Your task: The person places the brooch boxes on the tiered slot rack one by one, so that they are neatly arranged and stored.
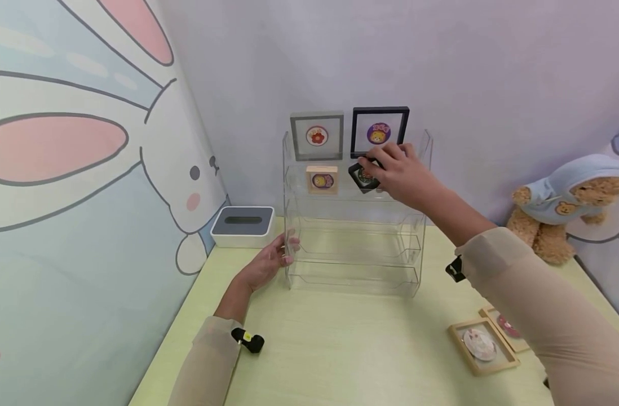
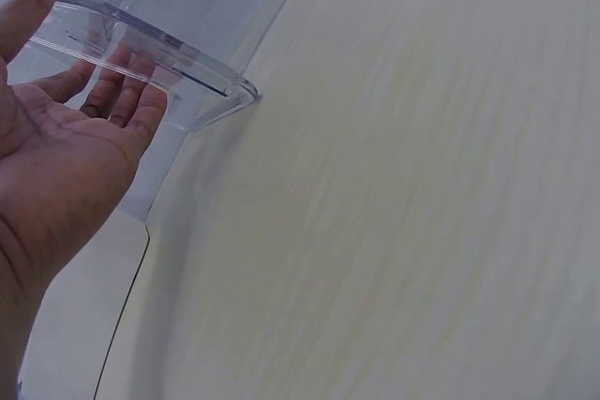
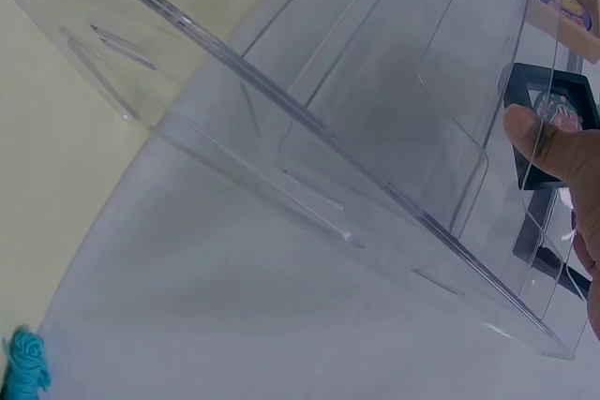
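A clear acrylic tiered display rack stands on the table. My left hand holds its left side panel; in the left wrist view the left hand has its fingers behind the clear plastic and its thumb on the near side. My right hand pinches a small black display frame, tilted, at the second tier. Its thumb lies across that frame in the right wrist view. Left of it on this tier sits a small wooden-edged frame. On the top tier stand a grey frame and a larger black frame.
Two wooden frames lie overlapping at the right of the light table. A white box with a grey slotted lid stands left of the rack. A teddy bear in a blue hoodie sits at the back right.
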`<act>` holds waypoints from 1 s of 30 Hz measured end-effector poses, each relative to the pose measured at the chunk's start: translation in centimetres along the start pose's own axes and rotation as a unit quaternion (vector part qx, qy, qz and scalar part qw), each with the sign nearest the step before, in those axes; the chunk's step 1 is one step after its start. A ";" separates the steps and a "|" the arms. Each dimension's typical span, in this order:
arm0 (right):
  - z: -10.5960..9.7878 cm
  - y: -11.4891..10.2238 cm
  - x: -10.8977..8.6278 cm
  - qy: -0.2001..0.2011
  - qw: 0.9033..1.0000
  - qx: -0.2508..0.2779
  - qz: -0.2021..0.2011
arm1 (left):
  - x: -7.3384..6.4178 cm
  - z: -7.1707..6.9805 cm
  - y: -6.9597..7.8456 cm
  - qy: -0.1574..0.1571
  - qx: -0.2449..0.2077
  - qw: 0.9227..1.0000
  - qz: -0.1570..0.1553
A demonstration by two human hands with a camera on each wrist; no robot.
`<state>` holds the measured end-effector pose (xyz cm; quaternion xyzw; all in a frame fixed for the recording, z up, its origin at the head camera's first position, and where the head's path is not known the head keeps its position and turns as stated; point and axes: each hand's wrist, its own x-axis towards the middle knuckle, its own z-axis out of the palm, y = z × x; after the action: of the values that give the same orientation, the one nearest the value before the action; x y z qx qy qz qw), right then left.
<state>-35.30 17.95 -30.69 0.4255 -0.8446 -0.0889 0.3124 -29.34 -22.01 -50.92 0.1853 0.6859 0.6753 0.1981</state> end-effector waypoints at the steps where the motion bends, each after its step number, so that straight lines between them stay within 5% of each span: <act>1: 0.0 0.0 0.0 -0.002 1.000 -0.001 -0.001 | 0.0 0.0 0.0 -0.001 0.003 1.000 0.001; 30: -0.5 -0.1 -0.3 -0.009 1.000 0.003 -0.009 | 0.0 -0.5 -0.2 -0.003 -0.006 1.000 -0.002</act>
<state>-34.84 18.15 -30.49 0.4333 -0.8439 -0.0928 0.3025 -29.61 -22.39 -51.09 0.1847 0.6818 0.6781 0.2030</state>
